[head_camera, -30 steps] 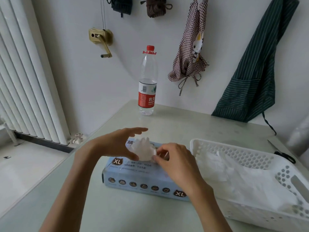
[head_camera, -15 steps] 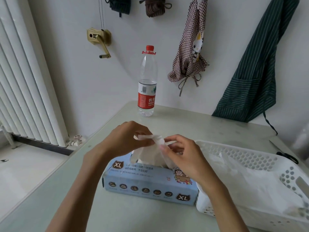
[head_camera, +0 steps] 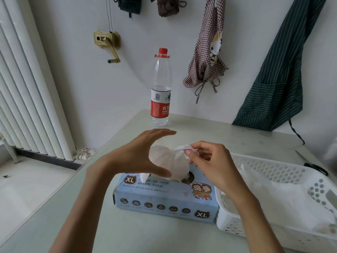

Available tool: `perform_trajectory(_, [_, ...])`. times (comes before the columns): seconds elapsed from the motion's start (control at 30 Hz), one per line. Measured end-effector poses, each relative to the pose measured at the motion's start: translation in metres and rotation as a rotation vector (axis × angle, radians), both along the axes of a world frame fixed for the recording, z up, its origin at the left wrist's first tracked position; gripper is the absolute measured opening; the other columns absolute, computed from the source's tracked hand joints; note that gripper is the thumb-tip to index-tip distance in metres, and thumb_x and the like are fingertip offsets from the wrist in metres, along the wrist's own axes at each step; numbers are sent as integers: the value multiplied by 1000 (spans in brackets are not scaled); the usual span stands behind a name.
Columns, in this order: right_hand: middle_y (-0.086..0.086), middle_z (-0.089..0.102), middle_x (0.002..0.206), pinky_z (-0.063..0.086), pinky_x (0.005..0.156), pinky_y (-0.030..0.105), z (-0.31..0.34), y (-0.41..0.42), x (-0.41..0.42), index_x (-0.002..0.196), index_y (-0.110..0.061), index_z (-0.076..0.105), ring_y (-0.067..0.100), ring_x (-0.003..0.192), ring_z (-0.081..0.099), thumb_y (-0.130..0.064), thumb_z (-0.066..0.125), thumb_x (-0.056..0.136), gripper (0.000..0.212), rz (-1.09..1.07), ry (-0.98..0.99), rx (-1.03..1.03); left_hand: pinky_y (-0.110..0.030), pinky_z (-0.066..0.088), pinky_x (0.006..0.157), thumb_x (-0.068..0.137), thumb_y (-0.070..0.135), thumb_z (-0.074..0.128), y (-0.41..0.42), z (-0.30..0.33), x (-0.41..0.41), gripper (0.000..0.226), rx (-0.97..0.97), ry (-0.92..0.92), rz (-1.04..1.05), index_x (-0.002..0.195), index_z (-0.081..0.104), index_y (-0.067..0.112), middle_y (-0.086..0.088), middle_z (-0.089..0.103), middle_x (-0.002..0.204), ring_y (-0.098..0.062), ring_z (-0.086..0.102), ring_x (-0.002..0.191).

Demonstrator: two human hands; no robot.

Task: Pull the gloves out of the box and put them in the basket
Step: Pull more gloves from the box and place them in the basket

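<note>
A light blue glove box (head_camera: 164,199) marked XL lies on the table in front of me. A thin whitish glove (head_camera: 169,161) rises out of its top slot. My right hand (head_camera: 209,165) pinches the glove's rolled cuff above the box. My left hand (head_camera: 142,154) hovers beside the glove with fingers straight and spread, holding nothing. A white perforated basket (head_camera: 273,167) stands just right of the box, touching it, with several pulled-out gloves (head_camera: 284,196) lying inside.
A water bottle (head_camera: 161,88) with a red cap stands at the table's back by the wall. Black scissors (head_camera: 313,166) lie behind the basket at the right. Aprons hang on the wall; a radiator (head_camera: 27,88) is at the left.
The glove has been drawn higher out of the box. My left hand has let go of it and opened; my right hand keeps its pinch on the cuff.
</note>
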State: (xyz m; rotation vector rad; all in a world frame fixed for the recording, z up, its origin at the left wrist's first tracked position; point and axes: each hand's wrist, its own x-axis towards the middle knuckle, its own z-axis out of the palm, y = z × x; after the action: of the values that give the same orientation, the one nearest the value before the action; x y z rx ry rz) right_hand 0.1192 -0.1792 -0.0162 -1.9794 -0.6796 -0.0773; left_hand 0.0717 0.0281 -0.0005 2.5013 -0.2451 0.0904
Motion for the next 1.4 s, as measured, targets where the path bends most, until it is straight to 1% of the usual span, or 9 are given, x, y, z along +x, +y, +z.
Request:
perform_trajectory(0.23, [-9,72,91,52,75,16,13,2,-7,113,-27,64,4,84,67,-22,69,85,29,91,62,169,-26,55,81,78,34,70,0,4,3,13,-105,-245,132,91,72,31,20,69,87,5,65,80])
perform_trajectory(0.4, [-23,57,106,41,71,12,-6,8,-5,118,-40,54,-5,94,53,-44,75,74,49,1,27,-179,-23,57,78,79,14,72,1,9,-1,13,-397,-304,143,88,73,24,10,74,87,-3,70,81])
perform_trajectory(0.5, [-19,58,101,43,77,21,-14,12,-4,108,-35,61,0,93,52,-42,74,76,35,-20,-43,-234,-22,57,75,82,11,69,0,10,1,12,-422,-319,179,89,74,19,7,74,86,-4,70,81])
perform_trajectory(0.73, [-19,69,86,45,80,16,-8,5,7,87,-26,71,-6,87,61,-30,65,88,7,-63,21,57,-41,57,80,85,7,64,24,-12,14,16,-227,-235,376,96,74,14,2,73,91,-12,69,84])
perform_trajectory(0.97, [-14,71,82,50,74,13,-10,2,11,87,-23,71,-4,80,64,-25,66,88,6,-96,-42,67,-35,48,92,78,-3,68,36,3,-2,50,-196,-157,371,92,59,45,19,63,105,-9,61,104])
perform_trajectory(1.07, [-13,70,78,49,72,12,-10,8,8,87,-25,71,-3,76,64,-28,66,87,5,-100,-78,69,-30,44,92,83,28,67,13,20,-11,24,-229,-386,349,101,60,43,27,60,109,2,57,105])
perform_trajectory(1.17, [-14,70,78,51,72,17,-9,17,5,89,-26,72,-1,76,64,-30,67,87,7,-117,-107,41,-22,45,83,62,74,62,-18,18,-11,57,-53,-159,208,108,54,41,32,53,104,10,53,99])
perform_trajectory(1.27, [-14,69,80,51,72,20,-1,21,7,91,-26,72,-1,77,62,-29,64,89,8,-129,-162,-19,-26,50,81,76,49,71,-21,6,-2,34,129,-113,232,103,59,32,24,57,96,-1,59,93])
perform_trajectory(1.4, [-14,62,99,44,77,22,15,24,15,109,-29,64,1,89,54,-37,65,86,24,34,-76,-352,-32,54,80,81,37,70,1,7,0,14,-18,-237,351,93,68,31,16,68,91,-4,64,84])
